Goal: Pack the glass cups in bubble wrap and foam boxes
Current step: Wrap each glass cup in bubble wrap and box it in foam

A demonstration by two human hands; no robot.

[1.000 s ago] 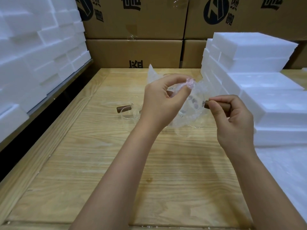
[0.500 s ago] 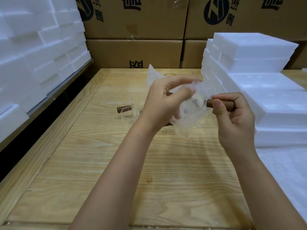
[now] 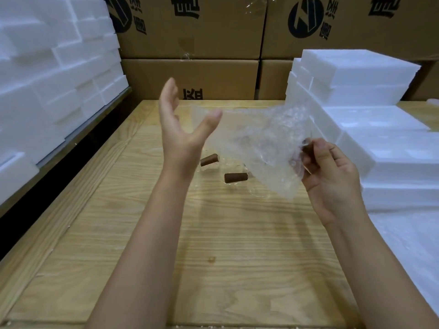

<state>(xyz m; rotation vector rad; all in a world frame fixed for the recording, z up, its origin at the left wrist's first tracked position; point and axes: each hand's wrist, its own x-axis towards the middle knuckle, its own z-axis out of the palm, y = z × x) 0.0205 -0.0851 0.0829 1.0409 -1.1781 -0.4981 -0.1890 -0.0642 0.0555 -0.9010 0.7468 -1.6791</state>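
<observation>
**Left hand lets go; wrap falls open**

The left hand, pinching the wrap half a second ago, is now spread and holds nothing. The right hand grips one cup by its brown handle inside the wrap, which has sprung into a loose sheet, so this cup likely needs wrapping again. Three cups in all: this one, plus a near cup and a far cup on the table. There is one sheet. Foam boxes stand in a right stack and a left stack, too many to count.

packing warehouse: stacked cartons, foam boxes
</observation>
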